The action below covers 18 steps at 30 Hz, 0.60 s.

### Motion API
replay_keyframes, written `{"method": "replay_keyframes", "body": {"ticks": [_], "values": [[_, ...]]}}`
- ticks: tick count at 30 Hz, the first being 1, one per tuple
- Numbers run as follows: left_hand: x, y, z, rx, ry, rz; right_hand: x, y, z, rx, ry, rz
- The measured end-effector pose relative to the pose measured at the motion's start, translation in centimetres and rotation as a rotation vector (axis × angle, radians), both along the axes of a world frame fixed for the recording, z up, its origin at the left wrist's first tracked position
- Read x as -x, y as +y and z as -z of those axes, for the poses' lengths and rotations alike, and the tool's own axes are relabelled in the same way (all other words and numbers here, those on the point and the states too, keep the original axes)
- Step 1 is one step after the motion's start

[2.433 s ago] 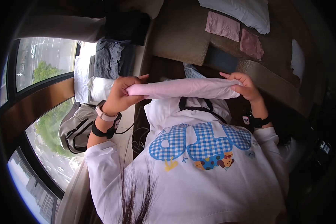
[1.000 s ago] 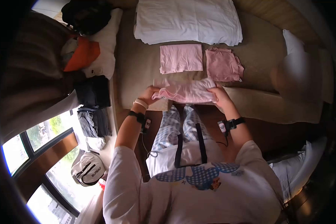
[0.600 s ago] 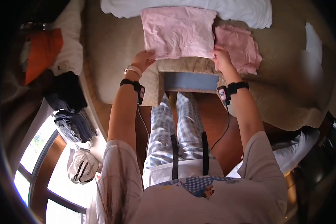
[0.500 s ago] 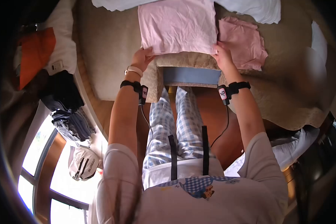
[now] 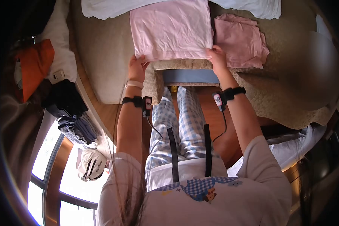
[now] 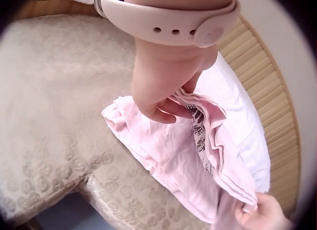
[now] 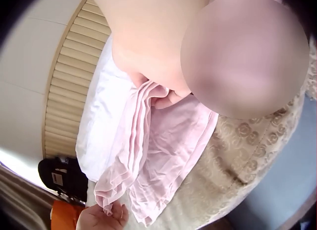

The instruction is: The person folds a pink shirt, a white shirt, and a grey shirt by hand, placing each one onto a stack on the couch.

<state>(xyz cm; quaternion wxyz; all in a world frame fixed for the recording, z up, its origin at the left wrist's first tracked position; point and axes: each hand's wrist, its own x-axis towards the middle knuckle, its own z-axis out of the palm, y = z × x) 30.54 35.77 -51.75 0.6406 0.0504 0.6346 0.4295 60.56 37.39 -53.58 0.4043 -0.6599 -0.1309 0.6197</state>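
Both hands hold the near edge of a folded light pink garment [image 5: 171, 32], stretched between them over the sofa's patterned seat [image 5: 101, 60]. My left hand [image 5: 136, 69] pinches its near left corner, and my right hand [image 5: 217, 59] pinches the near right one. Several stacked fabric layers [image 7: 141, 126] show along the held edge in the right wrist view. Under them, another pink cloth [image 6: 163, 151] lies flat on the seat; a dark patterned print [image 6: 199, 136] shows between. Right of the right hand lies a folded dusty-pink garment [image 5: 239, 41].
White bedding [image 5: 248, 6] lies along the back. The seat's front has a notch with a blue-grey panel [image 5: 192, 76] inside. At left are an orange cloth [image 5: 37, 69], dark folded clothes [image 5: 66, 98] and a pale backpack [image 5: 91, 165] by the window.
The garment has gone from a narrow bundle held before the chest to spread low over the sofa, covering where a light pink folded piece lay. Both hands have kept hold of its ends.
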Motion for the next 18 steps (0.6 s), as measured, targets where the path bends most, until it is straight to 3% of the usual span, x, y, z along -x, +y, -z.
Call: {"method": "replay_keyframes", "body": {"ticks": [2, 11, 14, 18], "values": [[0.1, -0.3, 1.5, 0.104, 0.03, 0.007, -0.2, -0.3, 1.4, 0.192, -0.059, -0.07], [-0.4, 0.3, 1.6, 0.362, 0.147, 0.024, 0.1, -0.1, 3.7, 0.187, -0.338, -0.204], [-0.5, 0.4, 2.3, 0.437, 0.167, 0.018, -0.1, -0.4, 3.7, 0.3, -0.371, -0.375], [0.4, -2.4, 3.0, 0.446, 0.134, -0.076, -1.6, -3.8, 2.6, 0.467, -0.234, -0.192]]}}
